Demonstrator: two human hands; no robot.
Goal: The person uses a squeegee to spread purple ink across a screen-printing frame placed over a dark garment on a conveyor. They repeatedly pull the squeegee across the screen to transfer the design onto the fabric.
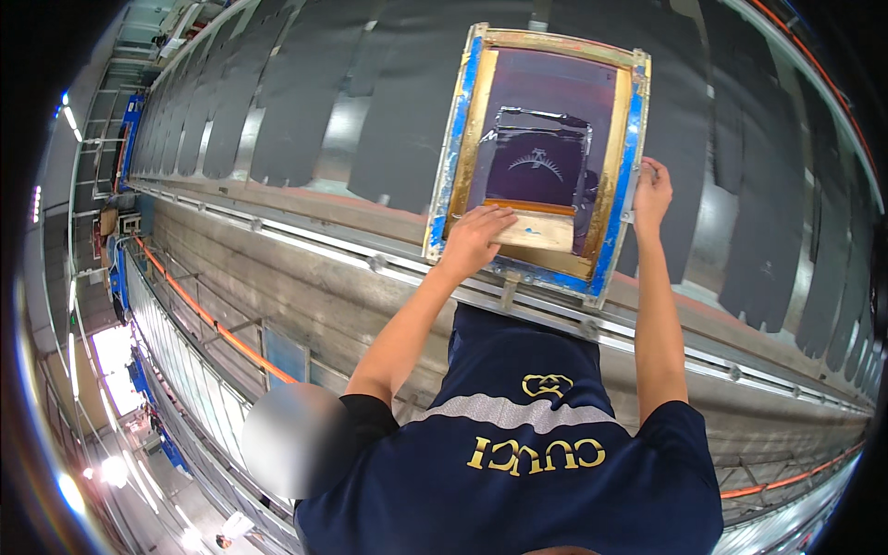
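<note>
A screen printing frame [628,148] with blue tape along its edges lies on the long table in front of me. Its dark purple mesh [555,79] bears a pale arched, spiky design. Near the frame's close end, my left hand [476,240] grips the left part of a squeegee [541,231], which has a pale wooden handle and an orange blade. The blade rests against the mesh just below the design. Along the right side of the frame, my right hand [653,192] is closed with curled fingers at the outer edge; the fingertips are partly hidden.
Dark grey fabric panels [407,111] lie in rows along the table on both sides of the frame. A metal rail [305,239] runs along the table's near edge. Off to the left, another long table carries an orange pipe [208,314]. A person [236,527] is far off, lower left.
</note>
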